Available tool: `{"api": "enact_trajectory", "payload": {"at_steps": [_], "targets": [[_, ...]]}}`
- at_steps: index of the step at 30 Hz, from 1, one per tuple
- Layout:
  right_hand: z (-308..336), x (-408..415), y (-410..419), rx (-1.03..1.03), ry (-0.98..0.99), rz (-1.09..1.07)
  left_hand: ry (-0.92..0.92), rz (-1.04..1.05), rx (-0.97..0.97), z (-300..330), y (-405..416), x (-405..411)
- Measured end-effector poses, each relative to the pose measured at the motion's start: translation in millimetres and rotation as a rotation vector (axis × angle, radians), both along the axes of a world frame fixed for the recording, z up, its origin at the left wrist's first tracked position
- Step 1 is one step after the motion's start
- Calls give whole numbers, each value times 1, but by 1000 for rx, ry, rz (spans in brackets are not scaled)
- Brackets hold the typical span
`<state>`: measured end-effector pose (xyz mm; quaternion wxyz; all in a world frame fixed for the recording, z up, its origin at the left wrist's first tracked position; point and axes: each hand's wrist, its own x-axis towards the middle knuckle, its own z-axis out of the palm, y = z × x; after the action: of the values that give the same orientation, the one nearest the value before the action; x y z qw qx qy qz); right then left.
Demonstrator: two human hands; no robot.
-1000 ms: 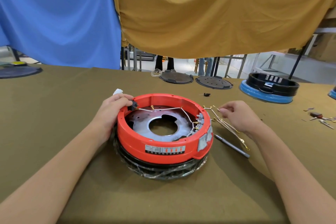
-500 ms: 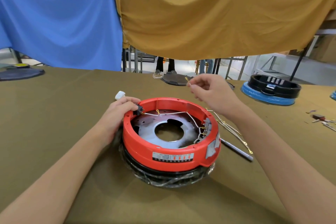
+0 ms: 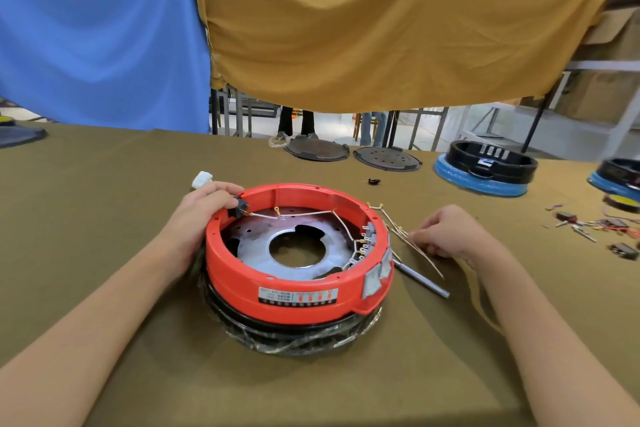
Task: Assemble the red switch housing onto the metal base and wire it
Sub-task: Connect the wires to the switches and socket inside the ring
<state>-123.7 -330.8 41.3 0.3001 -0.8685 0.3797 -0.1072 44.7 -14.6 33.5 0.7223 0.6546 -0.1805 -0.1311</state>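
At the bench centre: red switch housing (image 3: 298, 274) sits ring-up on the metal base (image 3: 277, 250), over a plastic-wrapped black part, on the olive table cover (image 3: 104, 211).
Left fingers: left hand (image 3: 204, 215) is curled over the far-left rim, fingertips pinching the small black switch (image 3: 240, 207) against the wall.
Right fingers: right hand (image 3: 446, 236) rests on the cloth just right of the housing, fingers closed loosely on the bundle of loose wires (image 3: 412, 239); which wire is gripped, I cannot tell.
Step in hand: judged to be picking the next lead for the switch.
Doing it well: single out one wire by its terminal end, keep the switch pinned steady, and push the connector straight on.
Housing look: glossy red, label strip at front, grey terminals along the right inner wall.
Wiring: pale leads run from switch across to those terminals.
Nearby: grey rod-like tool (image 3: 422, 282) lies beside the ring.
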Motion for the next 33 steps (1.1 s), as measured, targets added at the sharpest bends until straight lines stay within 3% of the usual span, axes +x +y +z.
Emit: {"api": "enact_trajectory", "payload": {"at_steps": [3,6,13,21,28,33], "targets": [[-2,0,4,-67,139,36,-6,5,6,0,-1,-1],[-1,1,7,-73,132,45,-2,11,6,1,-1,-2],[2,-5,3,118,-57,37,6,14,9,0,1,-2],[10,-2,15,430,-509,240,21,26,-6,2,3,-3],[12,0,28,578,-635,386,-13,-61,77,7,9,0],[17,5,34,756,-679,515,74,-201,157,12,16,-1]]}}
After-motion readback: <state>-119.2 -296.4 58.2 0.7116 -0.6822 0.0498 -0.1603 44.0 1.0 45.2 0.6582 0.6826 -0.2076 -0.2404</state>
